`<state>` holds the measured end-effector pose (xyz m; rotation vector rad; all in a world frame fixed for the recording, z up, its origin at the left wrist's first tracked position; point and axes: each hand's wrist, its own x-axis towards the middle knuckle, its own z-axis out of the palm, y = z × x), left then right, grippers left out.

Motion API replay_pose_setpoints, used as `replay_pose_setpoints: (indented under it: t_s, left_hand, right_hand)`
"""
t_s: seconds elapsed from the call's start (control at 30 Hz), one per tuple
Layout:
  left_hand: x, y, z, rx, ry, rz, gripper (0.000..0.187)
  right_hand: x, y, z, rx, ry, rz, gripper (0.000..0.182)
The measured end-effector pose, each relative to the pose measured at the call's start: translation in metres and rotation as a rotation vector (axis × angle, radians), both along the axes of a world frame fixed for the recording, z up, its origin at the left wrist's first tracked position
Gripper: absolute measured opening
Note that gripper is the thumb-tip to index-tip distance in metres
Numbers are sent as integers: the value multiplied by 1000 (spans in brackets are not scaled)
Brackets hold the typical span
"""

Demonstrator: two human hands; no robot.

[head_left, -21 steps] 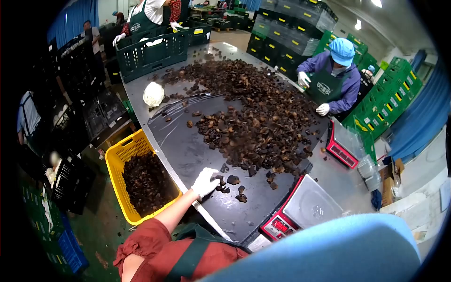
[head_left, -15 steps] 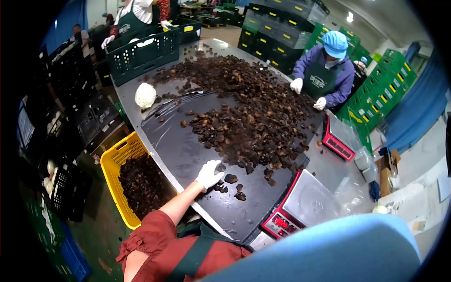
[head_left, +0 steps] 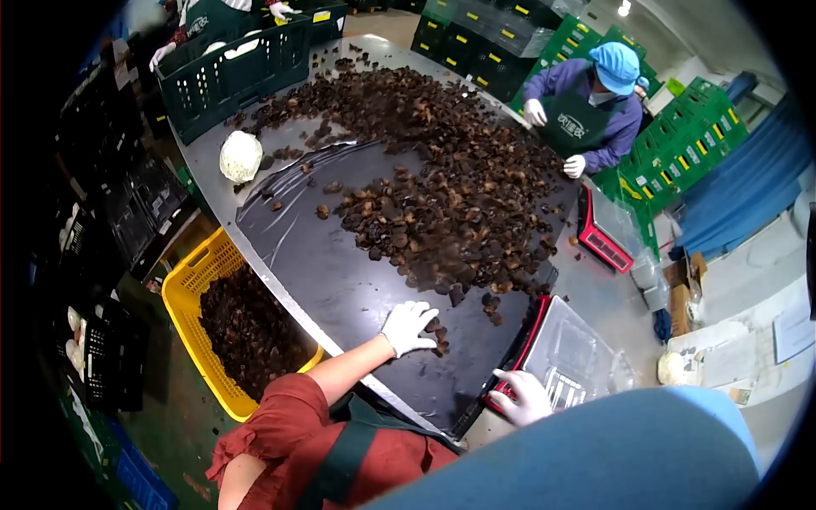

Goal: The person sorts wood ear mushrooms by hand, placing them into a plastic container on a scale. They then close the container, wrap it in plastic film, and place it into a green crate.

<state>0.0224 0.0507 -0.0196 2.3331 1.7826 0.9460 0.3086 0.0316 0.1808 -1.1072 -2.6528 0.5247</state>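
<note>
My left hand (head_left: 409,329), in a white glove, lies palm down with fingers spread on the dark sheet (head_left: 316,268) covering the tabletop. Its fingertips are beside a few dark brown, dried-mushroom-like pieces (head_left: 440,338). Beyond it spreads a large heap of the same pieces (head_left: 446,225). My right hand (head_left: 524,398), also white-gloved, is over the front end of a red scale (head_left: 544,316) and hides its display. Its thumb and index finger are apart, with nothing visible between them. Clear plastic shows on the scale's platform; its shape is hard to make out.
A yellow basket (head_left: 191,293) of dark pieces stands below the table's left edge. A dark green crate (head_left: 234,81) and a white bundle (head_left: 240,156) sit at far left. Across the table, a co-worker in a blue cap (head_left: 614,68) works near a second red scale (head_left: 605,238).
My right hand has come into view at the scale's front. My left hand has shifted right, its fingers now spread, and the loose pieces near it are gathered closer together. The view has shifted.
</note>
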Motion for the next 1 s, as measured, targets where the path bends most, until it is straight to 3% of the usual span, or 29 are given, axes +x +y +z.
replay_pose_setpoints:
  t_s: [0.1,0.2,0.33,0.4,0.43,0.47,0.57,0.7,0.8,0.83,0.87,0.93,1.0]
  left_hand:
    - [-26,-4,0,-165,-5,0,28]
    - [-39,-7,-11,48,-11,-4,25]
    - [-46,-17,17,175,-147,177,16]
    - [-54,-18,17,98,-375,180,17]
    - [-53,-23,16,36,-528,204,16]
    - [-54,-25,17,-23,-679,227,16]
    - [-62,-35,54,-382,-989,166,20]
    - [-63,-45,48,-493,-962,180,20]
    - [-51,-59,55,-208,-706,142,16]
    - [-42,-64,54,-101,-559,118,14]
    - [-32,-70,57,-121,-497,100,16]
    - [-18,-73,64,-419,-191,-179,19]
    - [6,-89,63,-182,-241,-334,20]
  right_hand:
    - [-47,7,-67,-12,4,-53,42]
    - [-89,8,-125,-34,72,-130,53]
    - [-116,4,-163,-76,223,-304,54]
    - [-122,6,-167,-112,307,-361,53]
    - [-124,10,-165,101,293,-318,51]
    - [-126,16,-161,112,279,-325,54]
    - [-139,35,-156,184,215,-282,63]
    - [-134,56,-184,71,269,-189,26]
    - [-138,37,-152,-201,564,-319,20]
    - [-150,13,-110,-515,715,-439,17]
    - [-129,14,-152,-691,822,-355,19]
    - [-132,-17,-145,-1167,1162,-557,26]
    - [-129,-39,-132,-1193,1085,-501,32]
